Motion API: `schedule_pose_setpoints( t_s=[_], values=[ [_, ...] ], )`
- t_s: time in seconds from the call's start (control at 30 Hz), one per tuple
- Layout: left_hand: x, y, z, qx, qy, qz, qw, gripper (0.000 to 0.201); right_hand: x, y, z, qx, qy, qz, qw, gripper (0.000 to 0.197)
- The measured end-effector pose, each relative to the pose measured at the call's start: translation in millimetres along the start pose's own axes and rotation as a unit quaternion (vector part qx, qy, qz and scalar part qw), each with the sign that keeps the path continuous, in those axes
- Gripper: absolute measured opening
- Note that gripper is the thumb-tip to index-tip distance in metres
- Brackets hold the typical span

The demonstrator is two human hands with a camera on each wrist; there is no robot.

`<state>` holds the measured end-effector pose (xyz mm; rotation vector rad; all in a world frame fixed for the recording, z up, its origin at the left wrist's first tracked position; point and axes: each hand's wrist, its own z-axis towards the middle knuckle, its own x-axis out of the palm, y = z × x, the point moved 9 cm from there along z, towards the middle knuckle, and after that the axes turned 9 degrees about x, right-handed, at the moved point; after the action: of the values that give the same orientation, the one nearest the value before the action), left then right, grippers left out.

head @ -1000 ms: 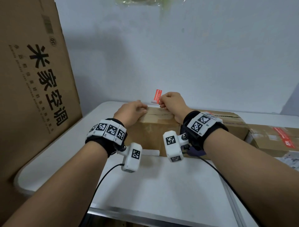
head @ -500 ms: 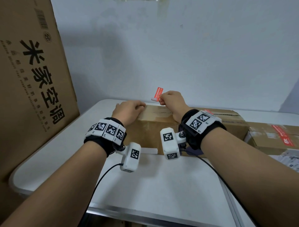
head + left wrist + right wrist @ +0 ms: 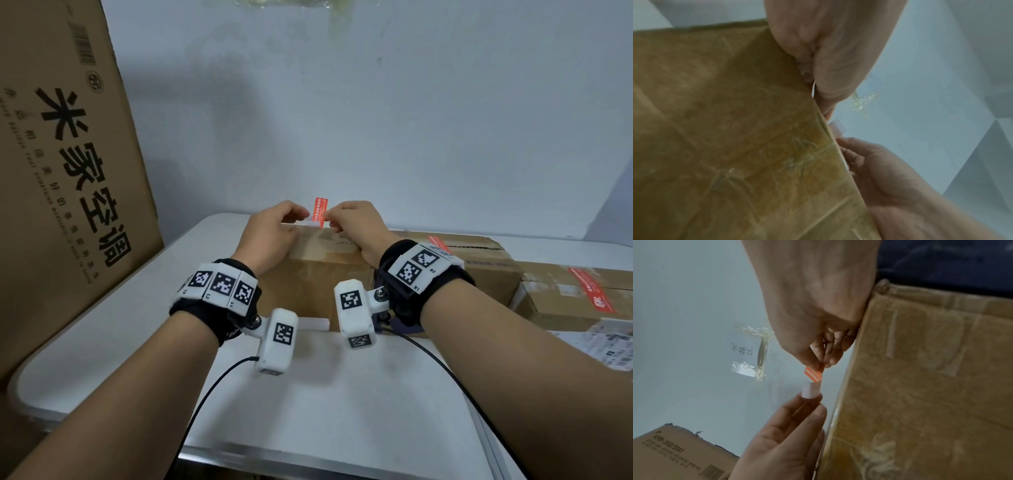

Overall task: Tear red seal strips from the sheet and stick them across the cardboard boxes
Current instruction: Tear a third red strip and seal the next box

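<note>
Small red printed seal strip (image 3: pixel 321 211) stands upright above the far top edge of the brown taped cardboard box (image 3: pixel 318 270). My right hand (image 3: pixel 356 224) pinches the red end; my left hand (image 3: pixel 274 229) pinches its white backing paper (image 3: pixel 811 389). Box sits on white worktop (image 3: pixel 308 404). Tall printed carton (image 3: pixel 65 178) leans at left.

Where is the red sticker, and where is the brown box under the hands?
red sticker (image 3: pixel 321 210), head view, middle of the upright red strip between the hands.
brown box (image 3: pixel 308 284), head view, bare front side below the hands.
</note>
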<state>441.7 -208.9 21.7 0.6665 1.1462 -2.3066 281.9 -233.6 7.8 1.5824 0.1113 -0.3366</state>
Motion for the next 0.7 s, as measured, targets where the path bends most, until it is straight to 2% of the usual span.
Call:
schedule_pose_setpoints(
  t_s=[0.13, 0.3, 0.5, 0.7],
  values=[
    [-4.6, -1.0, -5.1, -0.006, -0.017, -0.07, 0.997, 0.021, 5.2, 2.1, -3.9, 0.012, 0.021, -0.009, 1.0, 0.01],
    [-4.1, -4.0, -5.2, 0.009, -0.018, -0.039, 0.999, 0.015, 4.0, 2.7, -4.2, 0.015, 0.02, -0.013, 1.0, 0.009],
    [-5.7, -2.3, -3.6, 0.034, -0.021, 0.019, 0.999, 0.011, 7.7, 0.7, -2.9, -0.002, 0.028, -0.056, 0.998, 0.019],
    [-7.5, -5.9, -5.4, 0.054, -0.009, 0.028, 0.998, 0.007, 10.6, -0.2, -3.0, -0.018, 0.05, -0.089, 0.995, 0.018]
  ],
)
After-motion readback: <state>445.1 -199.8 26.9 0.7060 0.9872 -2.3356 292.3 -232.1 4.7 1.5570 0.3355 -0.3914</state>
